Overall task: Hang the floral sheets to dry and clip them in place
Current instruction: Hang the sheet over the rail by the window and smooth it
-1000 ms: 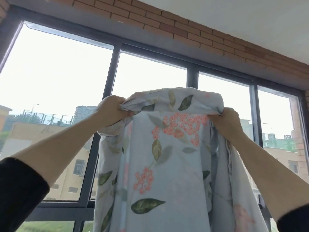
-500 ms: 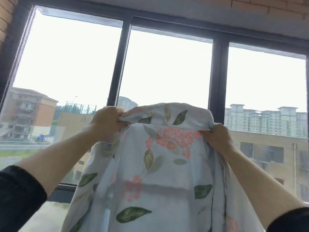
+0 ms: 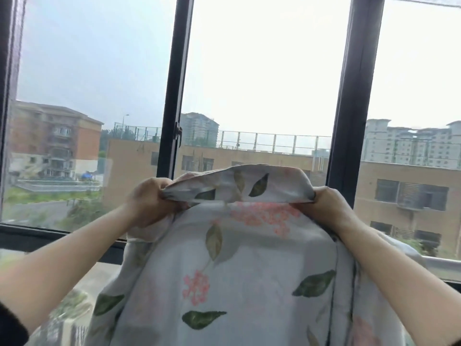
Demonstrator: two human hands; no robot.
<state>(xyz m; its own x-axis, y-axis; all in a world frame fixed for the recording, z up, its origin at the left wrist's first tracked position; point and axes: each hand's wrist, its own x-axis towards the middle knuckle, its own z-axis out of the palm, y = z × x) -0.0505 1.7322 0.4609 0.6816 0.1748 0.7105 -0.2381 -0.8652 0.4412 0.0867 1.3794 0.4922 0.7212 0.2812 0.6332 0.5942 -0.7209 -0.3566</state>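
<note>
A pale blue floral sheet (image 3: 239,270) with pink blossoms and green leaves hangs in front of me, its top edge folded over. My left hand (image 3: 147,203) grips the folded top edge at its left end. My right hand (image 3: 329,208) grips the same edge at its right end. The sheet drapes down between and below my arms and runs out of the frame at the bottom. No clips or drying line show clearly.
A large window with dark vertical frames (image 3: 174,96) stands right behind the sheet, with a dark sill (image 3: 50,236) and a grey rail (image 3: 441,267) at the right. Buildings lie outside. A thin line (image 3: 424,2) crosses the top right corner.
My view has tilted down, so the brick wall above the window is gone from sight. Both hands keep their grip on the sheet's top edge, now lower against the window.
</note>
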